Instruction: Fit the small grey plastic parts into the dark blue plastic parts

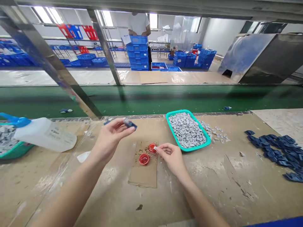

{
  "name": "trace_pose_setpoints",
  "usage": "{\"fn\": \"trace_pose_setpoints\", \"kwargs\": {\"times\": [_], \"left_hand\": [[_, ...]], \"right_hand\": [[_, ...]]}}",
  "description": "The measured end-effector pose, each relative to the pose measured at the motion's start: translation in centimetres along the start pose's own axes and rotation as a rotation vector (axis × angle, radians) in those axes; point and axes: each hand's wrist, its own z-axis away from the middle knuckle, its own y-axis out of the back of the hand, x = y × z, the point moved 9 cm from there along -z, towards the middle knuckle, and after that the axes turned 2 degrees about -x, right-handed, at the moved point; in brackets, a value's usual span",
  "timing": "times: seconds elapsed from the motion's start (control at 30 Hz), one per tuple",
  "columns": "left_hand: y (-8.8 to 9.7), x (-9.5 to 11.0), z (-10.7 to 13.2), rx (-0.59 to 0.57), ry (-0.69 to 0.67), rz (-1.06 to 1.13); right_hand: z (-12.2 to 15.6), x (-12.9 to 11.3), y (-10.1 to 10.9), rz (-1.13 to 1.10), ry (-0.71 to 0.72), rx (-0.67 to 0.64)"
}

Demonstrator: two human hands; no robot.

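My left hand (110, 138) is raised over the bench and pinches a small dark blue part (129, 124) between thumb and fingertips. My right hand (170, 156) is lower, its fingers closed on a small pale grey piece (155, 147) held right beside a red cap (152, 147). A second red cap (144, 159) sits just left of it. Both caps rest on a stained piece of cardboard (144, 175).
A teal tray (188, 148) filled with small grey pieces stands right of the caps, with loose pieces (216, 134) beside it. Dark blue parts (279, 149) pile at the right. A white jug (44, 134) lies at left. Beyond runs a green conveyor (165, 97); a person (138, 23) stands by blue crates.
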Motion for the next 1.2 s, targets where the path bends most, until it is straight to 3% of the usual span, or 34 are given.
{"fn": "trace_pose_setpoints", "kwargs": {"times": [0.07,0.17,0.27,0.4,0.53,0.77,1.03,1.2], "left_hand": [[2.0,-1.4,3.1,0.116,0.043,0.027],[3.2,-4.0,6.0,0.24,0.127,0.111],[3.2,-6.0,7.2,0.305,0.165,0.183],[2.1,-7.3,7.7,0.278,0.177,0.237],[1.5,-7.2,8.1,0.273,0.142,0.248],[2.3,-6.8,8.8,0.352,0.092,0.217],[1.4,-6.8,8.8,0.307,0.094,0.207],[0.2,-7.2,9.1,0.252,0.135,0.234]], "right_hand": [[-0.4,0.5,0.0,0.018,0.007,0.017],[-1.0,1.0,0.2,0.03,0.008,0.035],[-1.2,1.4,0.2,0.028,-0.019,0.024],[-1.2,1.3,0.0,0.045,-0.03,0.017],[-1.3,1.1,0.0,0.084,-0.04,0.014],[-1.4,1.4,0.1,0.076,-0.072,-0.005],[-1.1,1.2,0.0,0.016,-0.098,-0.018],[0.3,0.2,-1.4,-0.084,-0.103,-0.134]]}}
